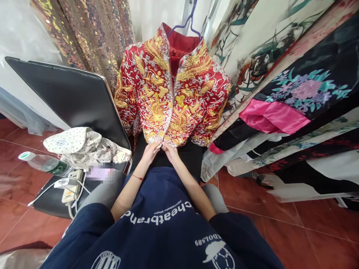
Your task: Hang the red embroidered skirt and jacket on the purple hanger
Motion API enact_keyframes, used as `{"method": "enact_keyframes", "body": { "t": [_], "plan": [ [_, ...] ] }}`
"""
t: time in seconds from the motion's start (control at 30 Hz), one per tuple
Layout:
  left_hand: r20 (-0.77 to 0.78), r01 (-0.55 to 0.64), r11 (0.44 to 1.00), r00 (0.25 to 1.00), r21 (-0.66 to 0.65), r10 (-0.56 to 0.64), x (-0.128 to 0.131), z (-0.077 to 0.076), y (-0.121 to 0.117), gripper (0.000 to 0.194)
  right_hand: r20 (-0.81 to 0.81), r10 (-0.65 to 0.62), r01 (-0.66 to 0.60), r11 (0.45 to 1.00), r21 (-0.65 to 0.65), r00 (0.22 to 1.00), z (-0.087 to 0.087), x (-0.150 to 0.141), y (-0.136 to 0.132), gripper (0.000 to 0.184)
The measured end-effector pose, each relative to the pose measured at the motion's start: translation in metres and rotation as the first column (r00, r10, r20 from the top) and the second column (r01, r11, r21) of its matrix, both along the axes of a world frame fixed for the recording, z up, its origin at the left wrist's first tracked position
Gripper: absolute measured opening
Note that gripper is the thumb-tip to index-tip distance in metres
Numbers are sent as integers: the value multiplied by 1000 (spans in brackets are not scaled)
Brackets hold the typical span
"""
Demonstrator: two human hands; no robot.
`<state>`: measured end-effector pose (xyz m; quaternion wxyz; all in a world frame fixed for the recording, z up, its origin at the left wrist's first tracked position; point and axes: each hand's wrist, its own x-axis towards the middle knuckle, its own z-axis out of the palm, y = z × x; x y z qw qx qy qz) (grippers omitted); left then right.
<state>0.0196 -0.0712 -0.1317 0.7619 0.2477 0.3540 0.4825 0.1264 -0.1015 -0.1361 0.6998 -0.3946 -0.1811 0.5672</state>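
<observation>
A red jacket (185, 93) with gold and silver embroidery hangs in front of me on a purple hanger (183, 26). Its collar stands up and its front edges meet near the bottom hem. My left hand (151, 151) pinches that hem at the left front edge, a red cord bracelet on the wrist. Right beside it, my right hand (170, 151) pinches the hem at the other front edge. The fingertips of both hands almost touch. Below the jacket, black cloth (185, 160) lies over my lap.
To the left, a black chair (70, 93) carries a spotted white cloth bag (84, 145), a plastic bottle (45, 163) and a power strip (72, 186) with a white cable. Embroidered garments (308, 89) hang close on the right. Sequined cloth (95, 33) hangs behind the chair.
</observation>
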Motion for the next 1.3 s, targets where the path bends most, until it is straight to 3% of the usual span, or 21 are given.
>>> {"method": "enact_keyframes", "body": {
  "t": [0.17, 0.43, 0.7, 1.03, 1.3],
  "plan": [
    [-87, -65, 997, 994, 41, 68, 1, -2, 0, 42, -14, -57, 57, 998, -1, 998, -2, -2, 1, 61],
    [-161, -69, 996, 984, 51, 76, 3, -5, -4, 36, -22, -95, 94, 995, -36, 995, -8, 2, 4, 49],
    [-95, -135, 991, 986, -12, 134, 6, -13, 1, 32, -35, -50, 48, 996, -73, 998, -12, -4, 6, 42],
    [4, -26, 997, 1000, -77, 27, 12, -9, 6, 46, -83, -26, 22, 999, -50, 996, -7, -1, 6, 48],
    [30, -15, 995, 999, -98, 18, 11, -9, 5, 39, -46, -8, 4, 996, -87, 999, -8, 3, 9, 44]
  ]
}}
